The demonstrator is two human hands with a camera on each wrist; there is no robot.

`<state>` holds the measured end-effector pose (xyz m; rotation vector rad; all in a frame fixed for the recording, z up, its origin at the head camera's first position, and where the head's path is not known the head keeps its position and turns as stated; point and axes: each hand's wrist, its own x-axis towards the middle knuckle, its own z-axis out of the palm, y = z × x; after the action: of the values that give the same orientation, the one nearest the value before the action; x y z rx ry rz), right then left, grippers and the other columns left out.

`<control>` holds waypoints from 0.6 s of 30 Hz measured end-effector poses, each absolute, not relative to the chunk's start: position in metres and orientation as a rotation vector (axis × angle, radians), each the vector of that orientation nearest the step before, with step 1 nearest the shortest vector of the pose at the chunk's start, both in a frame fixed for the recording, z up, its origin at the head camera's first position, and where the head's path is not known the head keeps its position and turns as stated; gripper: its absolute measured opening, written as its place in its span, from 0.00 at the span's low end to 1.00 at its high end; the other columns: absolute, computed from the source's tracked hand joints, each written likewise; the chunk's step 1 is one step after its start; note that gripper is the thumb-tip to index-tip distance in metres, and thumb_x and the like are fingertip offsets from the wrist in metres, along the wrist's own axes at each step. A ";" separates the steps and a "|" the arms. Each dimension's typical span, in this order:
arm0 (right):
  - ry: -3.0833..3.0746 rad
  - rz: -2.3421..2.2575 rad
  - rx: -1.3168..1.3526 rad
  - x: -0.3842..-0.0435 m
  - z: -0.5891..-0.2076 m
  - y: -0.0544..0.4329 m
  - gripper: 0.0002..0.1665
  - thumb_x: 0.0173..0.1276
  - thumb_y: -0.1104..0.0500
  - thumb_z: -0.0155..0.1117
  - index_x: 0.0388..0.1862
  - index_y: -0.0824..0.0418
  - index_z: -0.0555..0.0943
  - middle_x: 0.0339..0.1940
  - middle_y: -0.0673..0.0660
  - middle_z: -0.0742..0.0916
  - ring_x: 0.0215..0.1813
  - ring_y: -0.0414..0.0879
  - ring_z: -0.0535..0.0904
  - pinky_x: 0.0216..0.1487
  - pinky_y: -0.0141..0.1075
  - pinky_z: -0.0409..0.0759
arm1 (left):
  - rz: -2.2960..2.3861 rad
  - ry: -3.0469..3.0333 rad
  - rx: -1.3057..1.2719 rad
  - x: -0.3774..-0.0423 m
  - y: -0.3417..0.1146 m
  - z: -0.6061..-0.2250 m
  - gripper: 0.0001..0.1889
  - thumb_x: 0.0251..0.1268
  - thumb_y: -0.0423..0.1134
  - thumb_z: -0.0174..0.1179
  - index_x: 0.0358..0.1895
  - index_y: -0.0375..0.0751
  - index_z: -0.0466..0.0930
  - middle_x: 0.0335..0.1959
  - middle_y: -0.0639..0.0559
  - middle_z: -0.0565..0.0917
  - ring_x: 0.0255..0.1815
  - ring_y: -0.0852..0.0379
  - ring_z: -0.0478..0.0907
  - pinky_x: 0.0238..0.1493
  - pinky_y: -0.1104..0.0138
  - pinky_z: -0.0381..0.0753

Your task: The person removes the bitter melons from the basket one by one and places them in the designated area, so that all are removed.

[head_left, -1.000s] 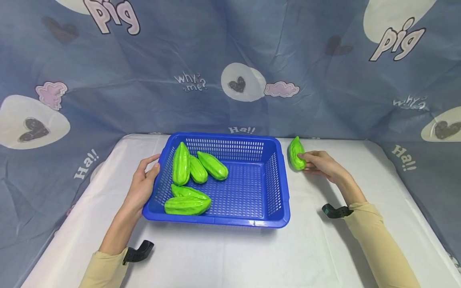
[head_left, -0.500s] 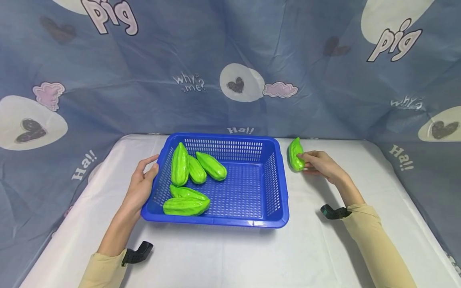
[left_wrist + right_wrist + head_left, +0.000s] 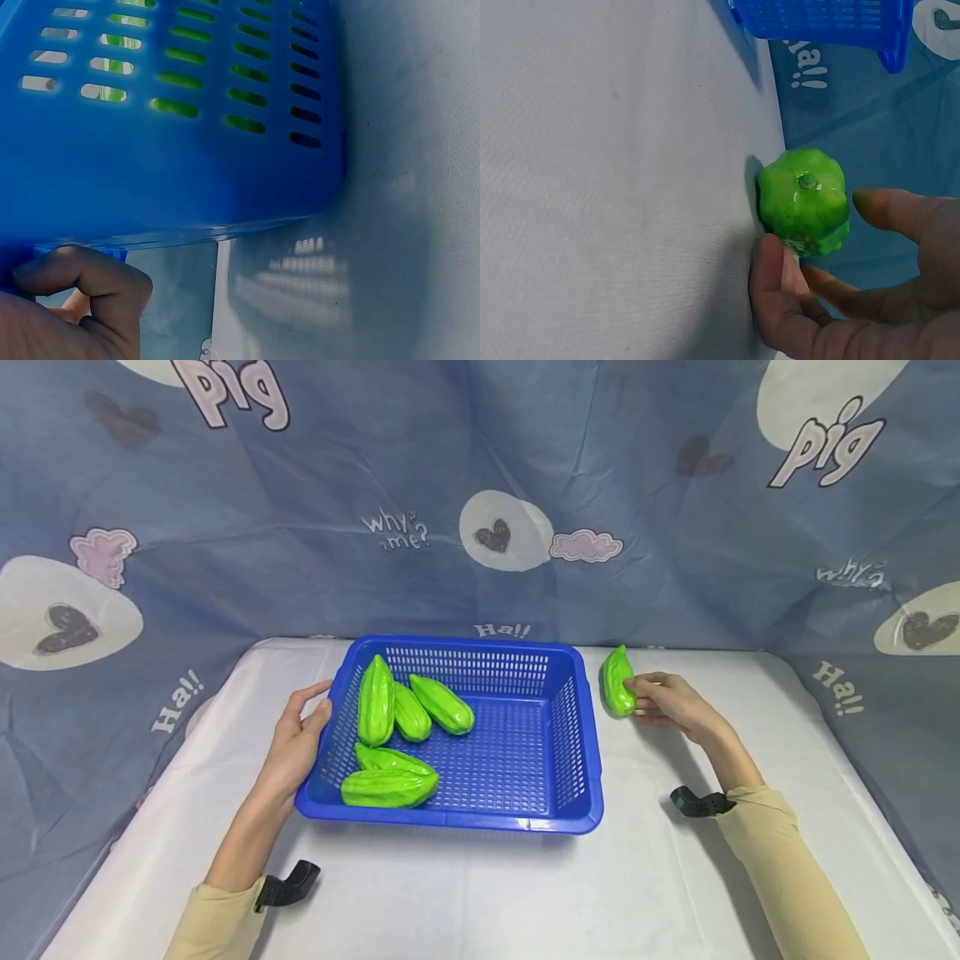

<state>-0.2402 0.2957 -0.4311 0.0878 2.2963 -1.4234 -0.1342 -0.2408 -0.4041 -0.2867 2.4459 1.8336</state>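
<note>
A blue plastic basket stands on the white table, with several green ridged bitter melons in its left part. My left hand grips the basket's left rim; in the left wrist view, curled fingers show at that rim. Right of the basket, another bitter melon lies on the table, its end facing the right wrist camera. My right hand is around its right side. In the right wrist view, fingertips are at the melon's side, while the thumb stands slightly apart from it.
A white cloth covers the table. Behind it hangs a blue-grey printed curtain, which also rises along both sides. Black wrist devices sit on both forearms. The basket's right wall stands close to the single melon.
Almost nothing differs: both hands, the basket and the melons keep their places. The whole head view shifts slightly.
</note>
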 end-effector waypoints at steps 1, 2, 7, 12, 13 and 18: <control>2.292 -1.427 0.083 -0.241 -0.431 0.295 0.47 0.86 0.45 0.53 0.84 0.78 0.54 0.54 0.53 0.83 0.47 0.34 0.83 0.60 0.36 0.88 | 1.834 2.446 -0.290 -0.133 -0.242 -0.404 0.31 0.91 0.56 0.38 0.87 0.51 0.53 0.53 0.60 0.82 0.44 0.68 0.85 0.44 0.70 0.85; 2.289 -1.432 0.081 -0.242 -0.431 0.294 0.46 0.87 0.45 0.53 0.84 0.78 0.54 0.54 0.53 0.83 0.47 0.33 0.84 0.60 0.35 0.88 | 1.833 2.447 -0.295 -0.132 -0.243 -0.404 0.31 0.91 0.56 0.38 0.87 0.51 0.53 0.53 0.61 0.82 0.44 0.68 0.85 0.44 0.70 0.85; 2.273 -1.461 0.067 -0.242 -0.432 0.292 0.46 0.87 0.46 0.52 0.84 0.80 0.54 0.54 0.52 0.83 0.47 0.32 0.84 0.59 0.33 0.88 | 1.844 2.435 -0.320 -0.131 -0.245 -0.403 0.31 0.91 0.56 0.38 0.88 0.53 0.53 0.51 0.64 0.83 0.44 0.69 0.84 0.44 0.70 0.85; 2.263 -1.490 0.054 -0.239 -0.435 0.296 0.46 0.87 0.46 0.52 0.83 0.81 0.53 0.49 0.46 0.83 0.46 0.29 0.84 0.56 0.30 0.88 | 1.855 2.415 -0.322 -0.134 -0.244 -0.404 0.30 0.91 0.55 0.39 0.88 0.55 0.53 0.52 0.62 0.83 0.44 0.69 0.84 0.44 0.70 0.84; 2.265 -1.493 0.051 -0.238 -0.435 0.296 0.46 0.88 0.46 0.52 0.83 0.81 0.53 0.48 0.45 0.83 0.46 0.29 0.83 0.55 0.29 0.88 | 1.856 2.414 -0.321 -0.134 -0.243 -0.404 0.30 0.91 0.54 0.39 0.88 0.55 0.53 0.53 0.61 0.83 0.44 0.69 0.84 0.44 0.70 0.84; 2.272 -1.497 0.039 -0.237 -0.437 0.300 0.46 0.88 0.45 0.52 0.83 0.80 0.53 0.47 0.42 0.83 0.47 0.28 0.83 0.55 0.29 0.87 | 1.863 2.420 -0.320 -0.136 -0.241 -0.404 0.29 0.91 0.53 0.39 0.88 0.54 0.54 0.53 0.57 0.84 0.43 0.69 0.84 0.43 0.70 0.85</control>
<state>-0.2371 0.3002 -0.4372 0.0395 2.2718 -1.4969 -0.1363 -0.2408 -0.4044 -0.3202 2.4199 1.8629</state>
